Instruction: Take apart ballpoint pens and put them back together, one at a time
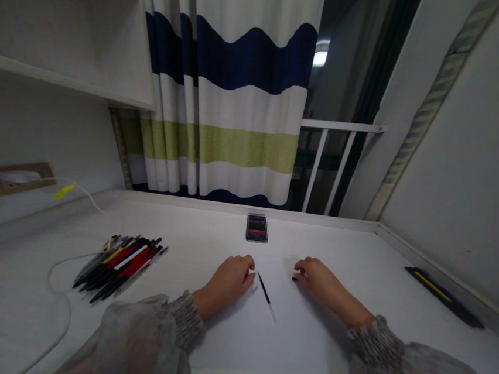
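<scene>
My left hand (233, 275) rests at the middle of the desk with fingers curled together; a small clear piece (254, 288) lies beside its fingertips, and whether anything is inside the fingers is hidden. A thin pen refill (265, 288), dark along its upper part and clear towards the near end, lies slanted just right of that hand. Farther right, my right hand (315, 275) has its fingers bent inward around a small black piece (294, 278), which shows at the fingertips. Both hands are over a white sheet of paper (256, 346).
A pile of pens (122, 263) in black, red and clear lies on the left, beside a white cable (68, 311). At the back stands a dark phone-like device (257, 228). A dark flat case (444, 297) with a yellow strip lies by the right wall. A shelf (65, 84) overhangs the left.
</scene>
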### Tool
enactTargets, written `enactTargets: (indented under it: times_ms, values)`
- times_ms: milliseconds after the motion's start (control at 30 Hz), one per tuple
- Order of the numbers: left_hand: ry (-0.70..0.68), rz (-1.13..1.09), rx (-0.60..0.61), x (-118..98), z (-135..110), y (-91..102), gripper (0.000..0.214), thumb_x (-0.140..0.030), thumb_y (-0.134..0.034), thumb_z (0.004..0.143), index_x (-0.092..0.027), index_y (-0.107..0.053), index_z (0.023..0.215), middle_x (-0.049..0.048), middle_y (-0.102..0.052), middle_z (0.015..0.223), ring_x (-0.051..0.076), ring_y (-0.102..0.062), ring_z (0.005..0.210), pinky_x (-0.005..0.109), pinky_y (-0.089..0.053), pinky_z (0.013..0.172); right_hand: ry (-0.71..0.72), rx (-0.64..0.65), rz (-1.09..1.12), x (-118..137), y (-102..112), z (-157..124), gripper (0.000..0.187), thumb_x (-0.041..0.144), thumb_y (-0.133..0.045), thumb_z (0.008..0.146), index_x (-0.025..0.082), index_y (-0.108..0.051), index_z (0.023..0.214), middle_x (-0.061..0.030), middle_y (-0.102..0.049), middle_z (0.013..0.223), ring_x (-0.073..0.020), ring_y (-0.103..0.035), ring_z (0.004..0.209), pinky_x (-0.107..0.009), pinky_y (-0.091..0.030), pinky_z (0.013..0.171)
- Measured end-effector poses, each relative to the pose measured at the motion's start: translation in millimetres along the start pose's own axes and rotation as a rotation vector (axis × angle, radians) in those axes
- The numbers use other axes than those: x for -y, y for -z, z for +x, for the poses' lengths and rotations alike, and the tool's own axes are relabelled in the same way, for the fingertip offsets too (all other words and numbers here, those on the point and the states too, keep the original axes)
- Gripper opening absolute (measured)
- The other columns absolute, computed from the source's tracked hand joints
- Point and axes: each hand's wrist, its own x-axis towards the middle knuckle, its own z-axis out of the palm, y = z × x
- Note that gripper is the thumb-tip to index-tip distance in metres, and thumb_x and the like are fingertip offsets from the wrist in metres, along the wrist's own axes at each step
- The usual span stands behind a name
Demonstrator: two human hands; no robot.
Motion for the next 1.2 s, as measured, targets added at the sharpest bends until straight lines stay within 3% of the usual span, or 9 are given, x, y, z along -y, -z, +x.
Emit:
enactTargets:
  times_ms: [200, 400, 667, 900, 1200]
  values:
    - [0.242, 0.11, 0.018, 13, -1, 8.2, 0.017, -0.03, -0.044, 0.08, -0.018, -0.055, 0.079, 0.0037, -0.062, 0.075, 0.017, -0.058, 0.073, 0.026, -0.037, 0.062, 0.061, 0.034, 0.065, -6, -9, 1, 0.019, 0.016, -0.047, 0.073, 0.014, -0.064, 0.081, -0.008, -0.062, 0.081, -0.0169, -0.054, 0.076, -0.023, -0.037, 0.069]
    - [0.341, 0.137, 0.106, 13, -4, 11.9, 0.03, -0.046, -0.045, 0.075, -0.018, -0.056, 0.072, 0.0054, -0.063, 0.073, 0.021, -0.059, 0.072, 0.029, -0.038, 0.06, 0.053, 0.001, 0.064, -1, -7, -1, 0.019, 0.012, -0.044, 0.071, 0.012, -0.062, 0.074, -0.0097, -0.062, 0.078, -0.0173, -0.053, 0.073, -0.025, -0.037, 0.067]
    - [0.266, 0.09, 0.122, 15, -5, 4.1, 0.013, -0.027, -0.048, 0.071, -0.019, -0.051, 0.08, 0.0024, -0.063, 0.074, 0.018, -0.058, 0.071, 0.025, -0.035, 0.057, -0.171, 0.085, 0.305, 4, 1, 3, 0.014, 0.015, -0.052, 0.068, 0.011, -0.065, 0.071, -0.0062, -0.064, 0.067, -0.0145, -0.055, 0.063, -0.022, -0.035, 0.056]
    - [0.17, 0.025, 0.064, 11, -6, 2.6, 0.008, -0.02, -0.046, 0.072, -0.02, -0.049, 0.08, 0.0009, -0.061, 0.072, 0.016, -0.056, 0.067, 0.025, -0.033, 0.056, -0.251, 0.058, 0.394, -1, -1, 7, 0.021, 0.022, -0.047, 0.074, 0.01, -0.064, 0.075, -0.0062, -0.066, 0.069, -0.0116, -0.055, 0.055, -0.02, -0.036, 0.049]
    - [0.202, -0.003, 0.036, 5, -3, -4.0, 0.009, -0.023, -0.045, 0.076, -0.019, -0.048, 0.083, 0.0008, -0.062, 0.07, 0.016, -0.057, 0.065, 0.025, -0.032, 0.054, -0.272, 0.085, 0.33, 1, 0, 7, 0.018, 0.02, -0.048, 0.073, 0.009, -0.062, 0.073, -0.0083, -0.065, 0.068, -0.0129, -0.055, 0.059, -0.021, -0.035, 0.052]
